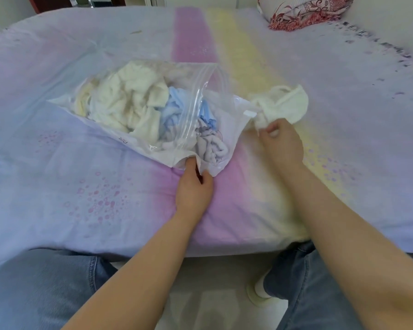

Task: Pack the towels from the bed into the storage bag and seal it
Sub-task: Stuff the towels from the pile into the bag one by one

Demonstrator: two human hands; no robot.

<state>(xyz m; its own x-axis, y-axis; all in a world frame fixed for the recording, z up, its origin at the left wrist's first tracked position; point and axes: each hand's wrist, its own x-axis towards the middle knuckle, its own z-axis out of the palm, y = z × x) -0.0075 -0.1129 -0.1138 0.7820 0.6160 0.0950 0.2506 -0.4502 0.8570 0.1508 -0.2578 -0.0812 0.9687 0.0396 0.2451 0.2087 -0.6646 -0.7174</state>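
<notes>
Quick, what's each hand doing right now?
Left hand: pinches the storage bag mouth edge.
Right hand: grips a white towel.

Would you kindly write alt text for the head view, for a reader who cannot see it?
A person's left hand grips the open edge of a clear storage bag holding cream, blue and lilac towels, while the right hand holds a white towel beside its mouth. All lie on a pastel bed.
</notes>
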